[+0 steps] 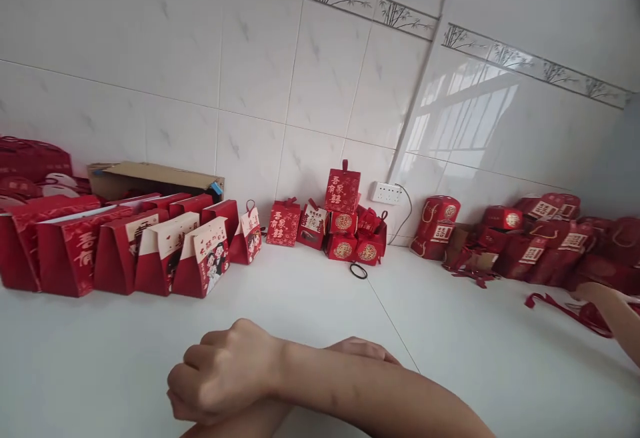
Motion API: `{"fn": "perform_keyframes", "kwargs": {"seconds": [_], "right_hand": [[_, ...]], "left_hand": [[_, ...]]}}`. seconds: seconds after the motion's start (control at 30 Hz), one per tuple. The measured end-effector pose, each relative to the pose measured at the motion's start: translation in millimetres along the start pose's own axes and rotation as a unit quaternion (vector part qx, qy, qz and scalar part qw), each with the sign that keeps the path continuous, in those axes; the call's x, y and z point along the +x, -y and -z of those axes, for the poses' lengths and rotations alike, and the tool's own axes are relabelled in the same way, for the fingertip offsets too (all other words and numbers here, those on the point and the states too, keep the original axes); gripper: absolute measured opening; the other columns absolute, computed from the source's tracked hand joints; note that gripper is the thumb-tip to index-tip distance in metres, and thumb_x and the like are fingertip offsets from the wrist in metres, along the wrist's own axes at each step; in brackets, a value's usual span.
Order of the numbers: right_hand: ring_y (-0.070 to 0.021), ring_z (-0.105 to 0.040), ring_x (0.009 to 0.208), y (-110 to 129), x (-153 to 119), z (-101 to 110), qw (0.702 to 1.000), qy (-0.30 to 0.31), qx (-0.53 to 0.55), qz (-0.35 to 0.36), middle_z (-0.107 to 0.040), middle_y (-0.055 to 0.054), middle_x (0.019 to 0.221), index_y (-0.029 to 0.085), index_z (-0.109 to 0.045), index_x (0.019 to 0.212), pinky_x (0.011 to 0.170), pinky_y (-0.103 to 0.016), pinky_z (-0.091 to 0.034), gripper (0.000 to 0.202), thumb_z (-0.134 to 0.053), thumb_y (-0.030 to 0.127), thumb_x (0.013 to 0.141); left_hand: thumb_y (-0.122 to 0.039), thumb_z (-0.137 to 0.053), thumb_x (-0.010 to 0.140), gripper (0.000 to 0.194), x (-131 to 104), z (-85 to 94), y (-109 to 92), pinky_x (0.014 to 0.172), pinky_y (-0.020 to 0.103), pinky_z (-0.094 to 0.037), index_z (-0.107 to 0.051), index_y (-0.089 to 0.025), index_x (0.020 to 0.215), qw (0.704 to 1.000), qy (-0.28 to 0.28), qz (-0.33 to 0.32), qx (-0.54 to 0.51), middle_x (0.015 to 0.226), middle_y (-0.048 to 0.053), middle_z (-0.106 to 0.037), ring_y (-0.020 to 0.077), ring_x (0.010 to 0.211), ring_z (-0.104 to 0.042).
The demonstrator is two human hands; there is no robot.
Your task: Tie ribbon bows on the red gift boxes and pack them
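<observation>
My forearms are crossed low in the view, over the white tabletop. My right hand [225, 373] is curled into a fist at the left, lying over my left forearm; nothing sticks out of it. Behind my right forearm only the back of my left hand [364, 347] shows, and its fingers are hidden. Nearest to the fist stands a red and cream gift box [207, 261] printed with a cartoon couple. It is the front one of a row of red gift boxes [114, 258]. A black ring-shaped band [359, 271] lies beyond my left hand.
Red boxes are stacked [343, 221] against the tiled wall, near a white socket strip [387, 193] with a cable. An open cardboard box [160, 173] stands behind the row. At right, another person's hand [597, 295] is among red bags [555, 245] and a red ribbon [565, 309].
</observation>
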State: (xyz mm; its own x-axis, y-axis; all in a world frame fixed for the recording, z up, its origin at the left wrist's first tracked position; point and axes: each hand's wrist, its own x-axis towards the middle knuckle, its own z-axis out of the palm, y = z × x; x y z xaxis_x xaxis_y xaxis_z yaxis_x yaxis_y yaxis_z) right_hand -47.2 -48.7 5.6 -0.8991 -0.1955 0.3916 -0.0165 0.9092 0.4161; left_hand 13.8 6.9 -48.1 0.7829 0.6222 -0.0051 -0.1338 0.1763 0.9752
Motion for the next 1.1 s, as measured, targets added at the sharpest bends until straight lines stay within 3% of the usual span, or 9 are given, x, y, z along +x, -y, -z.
{"fn": "perform_keyframes", "kwargs": {"seconds": [0.17,0.33,0.53,0.73,1.1], "right_hand": [[-0.0162,-0.063,0.066,6,12,12,0.993,0.072,0.036,0.089,-0.061,0.002,0.070,0.020,-0.052,0.077,0.044,-0.028,-0.045,0.013,-0.042,0.020,0.086],[-0.0166,-0.063,0.077,2,22,25,0.980,0.119,0.057,0.147,-0.062,0.001,0.080,0.020,-0.052,0.091,0.061,-0.032,-0.050,0.013,-0.042,0.013,0.087],[-0.0132,-0.061,0.079,-4,14,24,0.986,0.118,0.046,0.112,-0.058,0.003,0.078,0.020,-0.049,0.093,0.066,-0.027,-0.051,0.015,-0.039,0.010,0.089],[-0.0152,-0.060,0.074,-12,-3,25,0.983,0.152,0.056,0.084,-0.059,0.003,0.078,0.018,-0.051,0.097,0.065,-0.033,-0.051,0.020,-0.037,0.007,0.088],[-0.0141,-0.060,0.075,-19,-21,24,0.982,0.169,0.079,0.025,-0.058,0.003,0.077,0.020,-0.047,0.099,0.066,-0.030,-0.050,0.015,-0.038,0.013,0.089]], "left_hand": [[-0.037,-0.065,0.063,0.026,4,-7.7,-8,0.094,0.036,-0.038,-0.068,-0.018,0.081,0.997,-0.033,0.017,-0.062,0.088,0.003,-0.067,0.0241,0.098,-0.058],[-0.023,-0.059,0.065,0.022,-3,-9.6,-17,0.074,0.028,-0.044,-0.067,-0.017,0.085,0.999,-0.018,0.043,-0.013,0.088,0.002,-0.067,0.0179,0.083,-0.060],[-0.019,-0.052,0.067,0.026,-5,-6.2,-16,0.062,0.023,-0.043,-0.066,-0.017,0.089,0.999,0.002,0.049,-0.009,0.088,0.003,-0.067,0.0146,0.073,-0.060],[-0.021,-0.055,0.067,0.022,-4,-0.6,-17,0.067,0.025,-0.044,-0.067,-0.017,0.086,0.998,-0.002,0.065,-0.006,0.087,0.004,-0.067,0.0170,0.079,-0.061],[-0.021,-0.054,0.064,0.023,-7,3.2,-23,0.072,0.027,-0.044,-0.068,-0.014,0.082,0.997,-0.029,0.071,0.026,0.082,0.004,-0.067,0.0182,0.079,-0.061]]}}
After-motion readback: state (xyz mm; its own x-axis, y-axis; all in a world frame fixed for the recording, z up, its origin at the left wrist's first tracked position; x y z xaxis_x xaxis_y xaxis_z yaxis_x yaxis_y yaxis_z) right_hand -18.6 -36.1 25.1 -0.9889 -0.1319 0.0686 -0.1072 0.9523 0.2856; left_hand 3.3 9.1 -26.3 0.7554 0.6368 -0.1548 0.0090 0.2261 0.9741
